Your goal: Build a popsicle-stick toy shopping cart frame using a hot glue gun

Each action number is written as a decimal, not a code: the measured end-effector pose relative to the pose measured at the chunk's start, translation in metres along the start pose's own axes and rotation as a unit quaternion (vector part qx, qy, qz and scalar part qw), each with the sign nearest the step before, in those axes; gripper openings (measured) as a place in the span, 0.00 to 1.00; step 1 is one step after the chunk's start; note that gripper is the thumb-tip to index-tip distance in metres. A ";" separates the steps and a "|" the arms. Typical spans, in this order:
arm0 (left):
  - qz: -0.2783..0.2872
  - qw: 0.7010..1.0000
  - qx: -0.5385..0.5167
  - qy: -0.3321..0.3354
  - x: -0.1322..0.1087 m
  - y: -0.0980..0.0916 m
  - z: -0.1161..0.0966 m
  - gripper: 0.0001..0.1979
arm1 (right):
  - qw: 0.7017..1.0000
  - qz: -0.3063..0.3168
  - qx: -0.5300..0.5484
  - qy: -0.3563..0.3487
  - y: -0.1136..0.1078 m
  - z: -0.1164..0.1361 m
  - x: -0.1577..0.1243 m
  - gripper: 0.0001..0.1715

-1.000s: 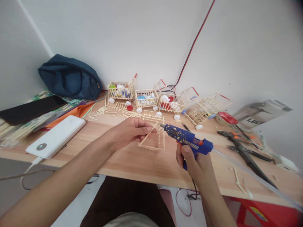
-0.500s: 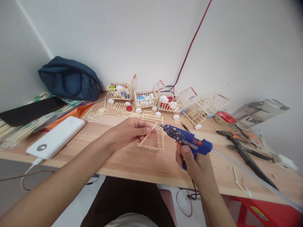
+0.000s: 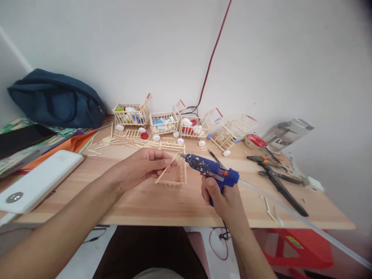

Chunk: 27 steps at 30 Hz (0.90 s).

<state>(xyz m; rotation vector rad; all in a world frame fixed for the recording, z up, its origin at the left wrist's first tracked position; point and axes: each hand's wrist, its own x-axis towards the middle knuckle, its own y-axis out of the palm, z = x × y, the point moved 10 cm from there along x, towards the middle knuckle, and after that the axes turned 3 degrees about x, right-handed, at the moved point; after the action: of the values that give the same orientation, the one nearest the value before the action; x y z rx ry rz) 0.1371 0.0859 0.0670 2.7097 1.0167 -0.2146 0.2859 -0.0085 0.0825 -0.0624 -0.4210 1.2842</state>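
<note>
Between its thumb and fingers, my left hand (image 3: 145, 166) pinches a thin wooden stick (image 3: 166, 170), tilted with its upper end to the right. My right hand (image 3: 221, 195) is wrapped around the grip of a blue glue gun (image 3: 212, 168), its barrel speckled with dried bits. The gun's metal nozzle is at the stick's upper end; whether they touch I cannot tell. A long clear glue stick (image 3: 261, 194) trails out of the gun's back. Behind and below my left hand, a frame of wooden sticks (image 3: 185, 164) rests on the wooden table, partly hidden by the fingers.
Several small stick carts (image 3: 164, 124) line the wall, and loose sticks (image 3: 107, 143) lie scattered before them. At the left are a blue bag (image 3: 58, 99), a phone (image 3: 26, 139) and a white power bank (image 3: 43, 176). Pliers (image 3: 279, 182) lie at the right. A red stool (image 3: 305, 248) stands below.
The view has turned to the right, so everything appears farther left. Both hands keep their holds, with the nozzle still at the stick's upper end.
</note>
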 end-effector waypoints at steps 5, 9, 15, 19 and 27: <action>-0.004 1.000 -0.001 -0.005 0.000 -0.003 0.002 0.14 | 1.000 0.000 -0.013 -0.003 -0.002 0.000 -0.001 0.29; -0.007 1.000 0.002 -0.007 0.000 -0.003 0.003 0.14 | 1.000 -0.004 -0.019 -0.007 -0.002 0.002 0.000 0.29; -0.011 1.000 0.002 -0.008 0.002 -0.004 0.002 0.14 | 0.999 -0.008 -0.030 -0.014 -0.003 0.003 0.000 0.30; -0.013 1.000 0.006 -0.005 0.001 -0.004 0.001 0.14 | 0.999 0.000 -0.031 -0.006 -0.002 0.001 0.000 0.29; -0.008 1.000 -0.025 -0.006 0.001 -0.003 -0.002 0.12 | 1.000 -0.004 -0.025 -0.006 -0.004 0.001 0.000 0.30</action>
<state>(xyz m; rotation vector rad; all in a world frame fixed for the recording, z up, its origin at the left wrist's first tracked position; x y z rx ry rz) 0.1359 0.0887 0.0680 2.6532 1.0274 -0.2064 0.2891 -0.0095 0.0845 -0.0941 -0.4635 1.2665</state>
